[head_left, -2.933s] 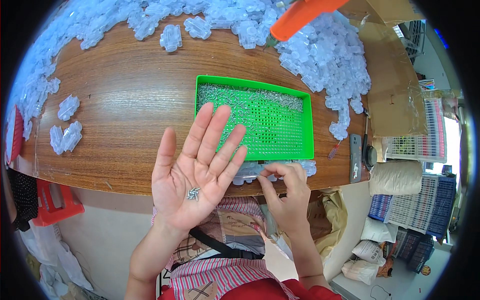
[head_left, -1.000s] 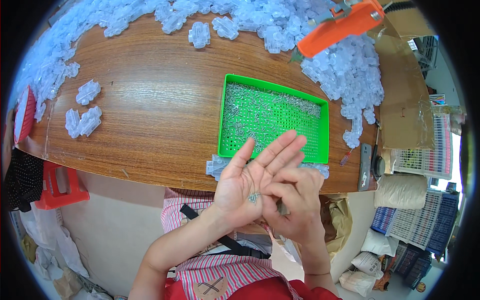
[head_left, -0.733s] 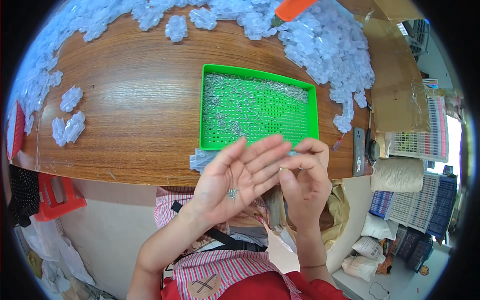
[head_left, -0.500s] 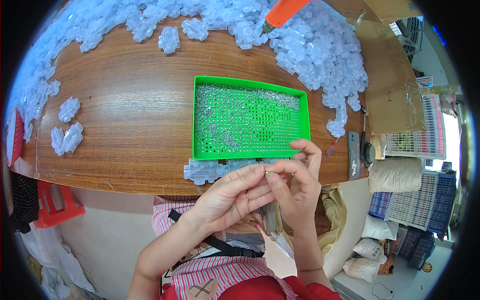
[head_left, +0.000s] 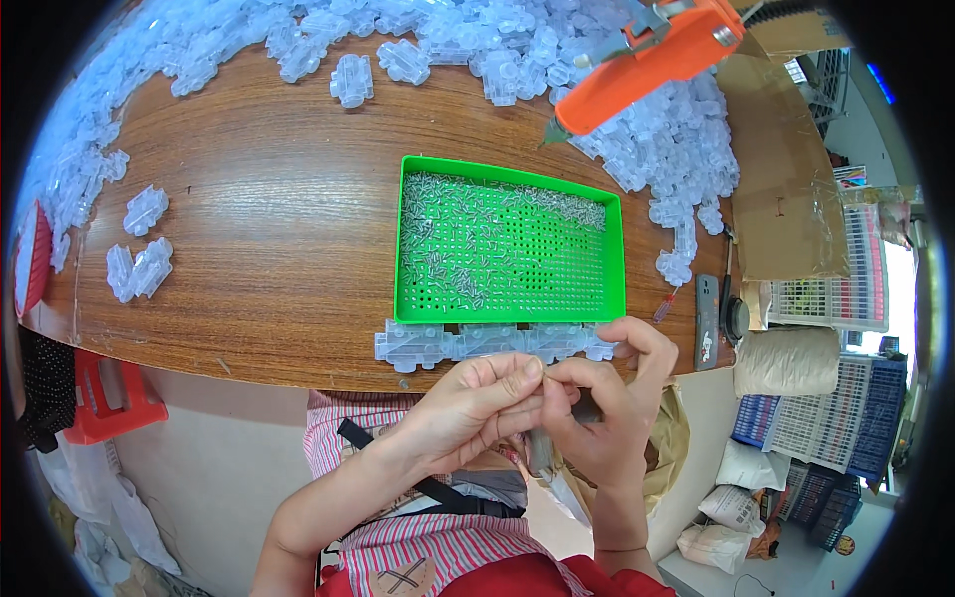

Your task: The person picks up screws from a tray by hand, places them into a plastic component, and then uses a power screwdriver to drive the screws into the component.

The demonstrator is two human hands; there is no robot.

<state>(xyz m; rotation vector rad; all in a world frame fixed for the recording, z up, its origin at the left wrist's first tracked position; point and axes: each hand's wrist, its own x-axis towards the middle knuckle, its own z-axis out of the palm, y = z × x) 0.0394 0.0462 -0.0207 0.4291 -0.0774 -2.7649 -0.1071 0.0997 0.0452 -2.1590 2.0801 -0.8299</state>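
Note:
My left hand [head_left: 482, 406] has its thumb and forefinger pinched together, palm turned partly up. Right beside it, my right hand [head_left: 619, 413] meets those fingertips with its own thumb and forefinger bent in a pinch; its other fingers are raised. Whatever lies between the fingertips is too small to make out. Just beyond the hands, a row of clear plastic housings [head_left: 489, 341] lies along the near side of a green perforated tray [head_left: 512, 319]. Small silver screws [head_left: 468, 287] are scattered in the tray, thickest along its left and far sides.
An orange electric screwdriver [head_left: 642, 85] hangs over the far right, tip pointing down-left. Heaps of clear plastic housings [head_left: 662, 139] line the far edge. A few loose housings [head_left: 147, 211] lie at left. At right are a phone [head_left: 707, 320], a small screwdriver [head_left: 665, 306] and cardboard [head_left: 786, 179].
Both hands have shifted slightly nearer to me, still fingertip to fingertip. The hanging orange screwdriver has swung lower and right, showing more of its body. The view has shifted a little.

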